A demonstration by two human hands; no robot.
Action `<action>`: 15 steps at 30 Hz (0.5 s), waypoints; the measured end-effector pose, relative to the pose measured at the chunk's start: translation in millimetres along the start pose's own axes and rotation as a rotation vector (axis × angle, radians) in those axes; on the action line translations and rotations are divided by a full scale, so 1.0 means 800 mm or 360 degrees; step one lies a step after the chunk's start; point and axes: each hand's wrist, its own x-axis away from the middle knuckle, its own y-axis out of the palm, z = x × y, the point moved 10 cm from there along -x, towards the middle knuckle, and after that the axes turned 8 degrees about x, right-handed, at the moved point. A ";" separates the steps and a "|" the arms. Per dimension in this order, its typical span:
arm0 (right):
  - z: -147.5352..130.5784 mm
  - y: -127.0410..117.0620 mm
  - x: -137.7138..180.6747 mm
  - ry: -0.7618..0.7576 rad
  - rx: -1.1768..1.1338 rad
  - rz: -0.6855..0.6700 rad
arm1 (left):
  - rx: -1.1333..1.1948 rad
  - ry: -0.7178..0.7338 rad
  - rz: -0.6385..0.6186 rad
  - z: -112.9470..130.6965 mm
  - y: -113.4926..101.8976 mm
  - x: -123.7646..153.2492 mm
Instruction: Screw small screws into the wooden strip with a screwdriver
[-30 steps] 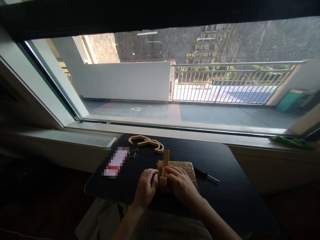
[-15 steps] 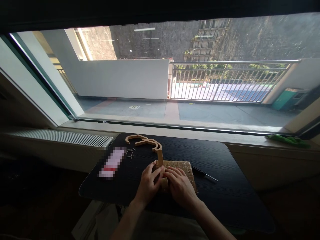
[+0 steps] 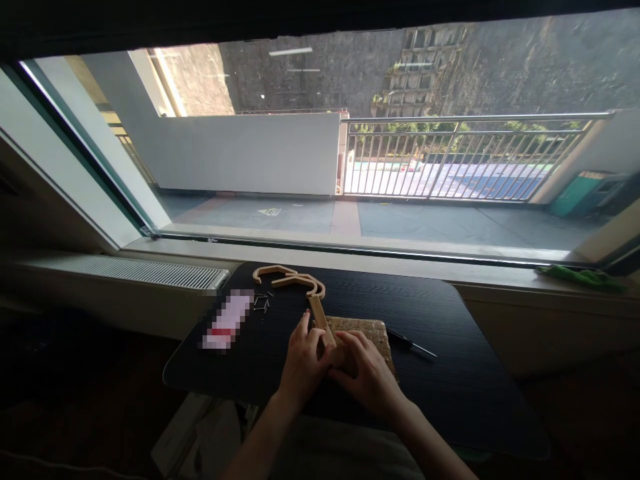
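On the black table [image 3: 450, 347] lies a woven tan panel [image 3: 367, 329]. A light wooden stick [image 3: 319, 316] stands tilted over its left end. My left hand [image 3: 303, 359] is closed round the stick's lower part, fingers pinching it. My right hand [image 3: 367, 373] rests on the panel beside the stick's base, fingers curled and pressing there. Both hands touch each other at the stick.
Two curved wooden pieces [image 3: 290, 279] lie at the table's far edge, with several small dark screws [image 3: 261, 305] and a pink-white blurred packet [image 3: 227, 320] to the left. A screwdriver [image 3: 410, 344] lies right of the panel. A radiator [image 3: 125, 270] and window sill run behind.
The stick has tipped from upright to leaning away and left. My left hand moved up alongside it and closed on it; my right hand stayed at its base.
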 end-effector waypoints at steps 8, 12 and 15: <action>0.040 -0.017 -0.013 0.0124 0.0000 0.0299 | 0.0350 -0.0059 0.0549 -0.030 -0.061 0.018; 0.047 -0.021 -0.032 0.0058 -0.0042 0.0309 | 0.0374 -0.0025 0.0271 -0.021 -0.058 0.015; 0.055 -0.028 -0.044 0.0112 0.0062 0.0375 | 0.0415 -0.0029 0.0166 -0.011 -0.055 0.024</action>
